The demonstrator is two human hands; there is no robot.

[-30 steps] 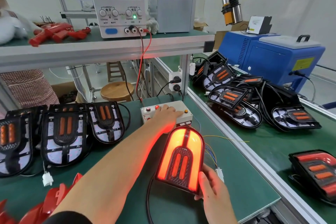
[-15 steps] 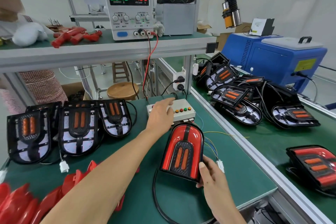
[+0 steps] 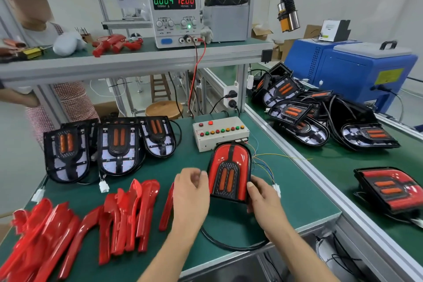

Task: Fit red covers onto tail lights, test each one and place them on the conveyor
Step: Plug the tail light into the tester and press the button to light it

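Bench station, head view. You hold the covered tail light (image 3: 230, 173) propped upright on the green bench mat (image 3: 297, 192), just in front of the test box (image 3: 219, 133). Your right hand (image 3: 263, 199) grips its lower right edge, thumb laid on the front face and fingers curled behind. Your left hand (image 3: 191, 192) sits just beside the lamp's left edge with its fingers loosely bent; motion blur hides whether the fingertips touch the housing, and they close on nothing that can be seen.

The lamp is dark, and the power supply (image 3: 175, 14) on the upper shelf reads almost no current at twelve volts. Judged from this, the test step is over or paused, and the step in hand is the handover from testing to placing.

The coloured leads (image 3: 263, 162) run from the lamp's right side toward the test box, and a white connector (image 3: 277, 190) lies just behind your right hand. Whether it is mated cannot be told. The next move probably calls for freeing that connector, gathering the black cable (image 3: 229, 244) looped at the bench edge, and carrying the lamp rightward over the aluminium rail to the conveyor (image 3: 338, 167), where a finished lamp (image 3: 393, 188) rests.

Uncovered lamps (image 3: 119, 146) and loose red covers (image 3: 128, 213) wait on your left.
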